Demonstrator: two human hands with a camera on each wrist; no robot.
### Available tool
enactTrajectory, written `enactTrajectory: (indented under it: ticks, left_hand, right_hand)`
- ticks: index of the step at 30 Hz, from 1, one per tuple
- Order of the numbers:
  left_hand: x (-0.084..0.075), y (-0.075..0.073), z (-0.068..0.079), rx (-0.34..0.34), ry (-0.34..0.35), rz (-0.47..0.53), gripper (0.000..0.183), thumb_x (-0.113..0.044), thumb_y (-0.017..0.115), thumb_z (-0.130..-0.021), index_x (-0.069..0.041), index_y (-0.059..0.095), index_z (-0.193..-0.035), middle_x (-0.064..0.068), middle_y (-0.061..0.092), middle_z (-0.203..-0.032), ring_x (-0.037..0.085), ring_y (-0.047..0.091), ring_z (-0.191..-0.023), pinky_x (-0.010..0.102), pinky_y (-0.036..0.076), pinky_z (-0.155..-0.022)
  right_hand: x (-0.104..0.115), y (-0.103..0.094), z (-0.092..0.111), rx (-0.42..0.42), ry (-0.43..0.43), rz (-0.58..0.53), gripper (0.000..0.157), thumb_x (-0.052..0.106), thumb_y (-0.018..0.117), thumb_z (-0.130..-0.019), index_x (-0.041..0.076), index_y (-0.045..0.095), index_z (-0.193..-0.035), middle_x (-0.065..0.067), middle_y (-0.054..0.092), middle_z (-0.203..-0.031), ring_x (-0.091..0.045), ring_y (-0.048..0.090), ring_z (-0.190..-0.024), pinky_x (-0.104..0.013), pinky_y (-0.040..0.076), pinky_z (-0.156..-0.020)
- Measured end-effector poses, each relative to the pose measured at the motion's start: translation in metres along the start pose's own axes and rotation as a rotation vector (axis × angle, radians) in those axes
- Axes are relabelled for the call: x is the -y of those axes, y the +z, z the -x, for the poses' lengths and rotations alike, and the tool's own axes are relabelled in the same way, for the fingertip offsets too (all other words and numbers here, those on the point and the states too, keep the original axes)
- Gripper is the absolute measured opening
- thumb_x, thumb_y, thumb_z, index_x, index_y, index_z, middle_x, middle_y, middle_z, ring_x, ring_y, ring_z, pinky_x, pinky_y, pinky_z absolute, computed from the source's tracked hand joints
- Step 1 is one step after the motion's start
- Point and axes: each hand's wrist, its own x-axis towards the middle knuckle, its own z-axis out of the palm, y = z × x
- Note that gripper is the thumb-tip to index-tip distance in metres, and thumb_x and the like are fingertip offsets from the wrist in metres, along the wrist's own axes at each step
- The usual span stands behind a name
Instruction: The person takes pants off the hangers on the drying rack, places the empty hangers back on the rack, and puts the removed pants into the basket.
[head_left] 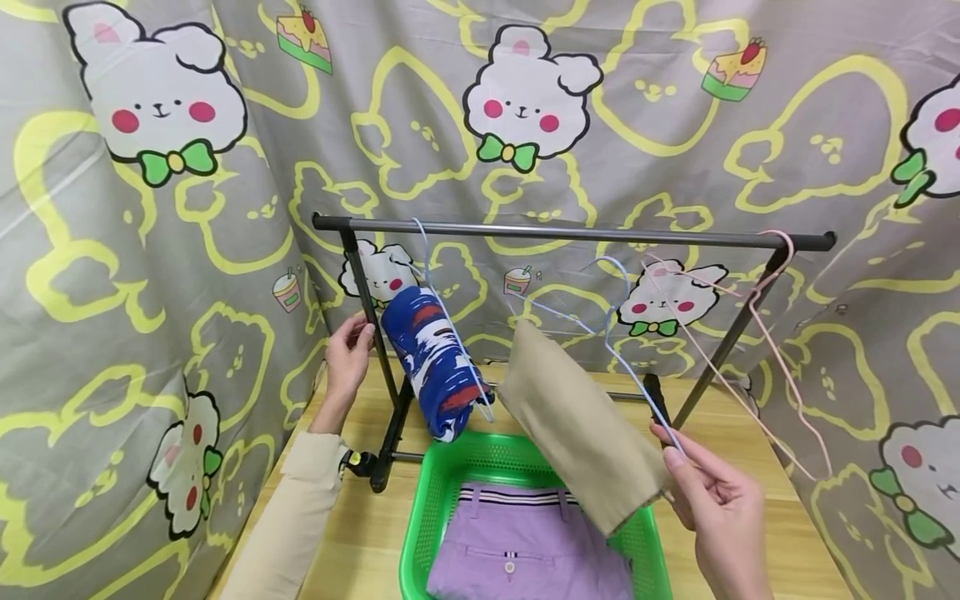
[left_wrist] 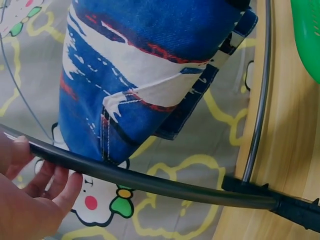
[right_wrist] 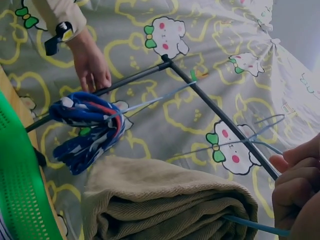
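Note:
My left hand (head_left: 348,358) grips the left post (head_left: 369,312) of a dark metal clothes rack, thumb and fingertips on either side of it. Beside that post, a folded blue, white and red printed garment (head_left: 435,358) hangs over a pale blue hanger (head_left: 425,258) on the rail. With my right hand (head_left: 723,508) I pinch the lower corner of another blue hanger (head_left: 630,375). Over its bar hangs a folded khaki garment (head_left: 581,425), its layered folds (right_wrist: 165,200) visible in the right wrist view. That hanger's hook (head_left: 611,262) is just below the rail in the head view.
An empty pink hanger (head_left: 780,342) hangs at the right end of the rail (head_left: 562,232). Below stands a green basket (head_left: 414,533) holding folded purple trousers (head_left: 525,542). The rack stands on a wooden table (head_left: 345,500), with a patterned curtain (head_left: 420,50) behind.

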Motion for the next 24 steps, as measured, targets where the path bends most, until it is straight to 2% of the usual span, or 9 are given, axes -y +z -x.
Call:
enactTrajectory:
  ticks: [5,8,10,12,15,17,19,21,24]
  left_hand:
    - [-0.004,-0.006,0.021,0.031,-0.013,-0.042,0.033,-0.012,0.055,-0.095,-0.006,0.055,-0.127,0.018,0.059,-0.117,0.030,0.058,-0.103,0.035,0.050,-0.082]
    - [-0.010,-0.009,0.036,0.042,-0.018,-0.039,0.033,-0.013,0.056,-0.095,-0.007,0.054,-0.127,0.016,0.058,-0.118,0.029,0.057,-0.104,0.033,0.051,-0.080]
    - [-0.014,-0.011,0.047,0.066,-0.010,0.024,0.030,-0.010,0.056,-0.095,-0.003,0.055,-0.124,0.018,0.058,-0.116,0.031,0.057,-0.102,0.030,0.052,-0.080]
    - [-0.017,-0.013,0.058,0.120,-0.015,0.090,0.026,-0.010,0.055,-0.095,0.000,0.057,-0.119,0.019,0.060,-0.112,0.032,0.059,-0.098,0.028,0.053,-0.078]
    - [-0.017,-0.018,0.078,0.248,-0.030,0.171,0.024,-0.007,0.053,-0.096,0.006,0.059,-0.115,0.023,0.062,-0.106,0.033,0.062,-0.094,0.029,0.053,-0.080]
    - [-0.016,-0.021,0.091,0.334,-0.040,0.176,0.023,-0.006,0.052,-0.096,0.008,0.059,-0.113,0.024,0.063,-0.104,0.030,0.064,-0.092,0.031,0.053,-0.081]
    - [-0.013,-0.023,0.103,0.396,-0.040,0.171,0.022,-0.006,0.052,-0.096,0.007,0.059,-0.112,0.024,0.063,-0.104,0.028,0.064,-0.092,0.033,0.053,-0.082]
    - [-0.012,-0.024,0.114,0.442,-0.033,0.167,0.021,-0.006,0.051,-0.097,0.005,0.060,-0.112,0.023,0.064,-0.102,0.026,0.065,-0.091,0.035,0.053,-0.082]
    - [-0.010,-0.025,0.126,0.490,-0.015,0.151,0.020,-0.011,0.051,-0.097,0.001,0.061,-0.110,0.016,0.065,-0.101,0.023,0.065,-0.091,0.038,0.053,-0.082]
  right_hand:
    - [0.000,-0.008,0.011,-0.040,0.071,0.097,0.030,-0.004,0.054,-0.092,-0.018,0.054,-0.119,0.001,0.030,-0.053,-0.019,0.018,-0.042,-0.029,0.017,-0.033]
    - [-0.001,-0.014,0.016,-0.038,0.058,0.112,0.029,-0.007,0.053,-0.091,-0.020,0.054,-0.117,-0.001,0.028,-0.048,-0.021,0.016,-0.039,-0.028,0.016,-0.031]
    - [-0.002,-0.018,0.019,-0.038,0.057,0.115,0.029,-0.009,0.052,-0.091,-0.021,0.053,-0.117,-0.003,0.029,-0.046,-0.022,0.014,-0.037,-0.027,0.014,-0.029]
    - [-0.003,-0.023,0.022,-0.037,0.072,0.133,0.029,-0.008,0.053,-0.091,-0.021,0.053,-0.117,-0.003,0.027,-0.046,-0.022,0.014,-0.038,-0.027,0.014,-0.029]
    - [-0.005,-0.029,0.027,-0.023,0.082,0.148,0.029,-0.006,0.053,-0.092,-0.021,0.053,-0.117,-0.003,0.028,-0.048,-0.022,0.015,-0.039,-0.028,0.015,-0.030]
    - [-0.008,-0.034,0.029,0.015,0.057,0.131,0.028,-0.008,0.051,-0.093,-0.022,0.053,-0.116,-0.001,0.029,-0.049,-0.020,0.015,-0.037,-0.026,0.015,-0.029]
    - [-0.012,-0.039,0.030,0.059,0.005,0.084,0.027,-0.013,0.048,-0.091,-0.023,0.051,-0.116,-0.002,0.047,-0.053,-0.019,0.016,-0.035,-0.023,0.015,-0.028]
    - [-0.016,-0.046,0.030,0.120,-0.057,0.032,0.028,-0.020,0.044,-0.089,-0.026,0.049,-0.116,-0.005,0.054,-0.057,-0.016,0.016,-0.033,-0.020,0.015,-0.027]
    - [-0.019,-0.053,0.032,0.166,-0.093,0.017,0.029,-0.024,0.042,-0.087,-0.027,0.049,-0.115,-0.006,0.056,-0.059,-0.015,0.017,-0.032,-0.018,0.016,-0.027]
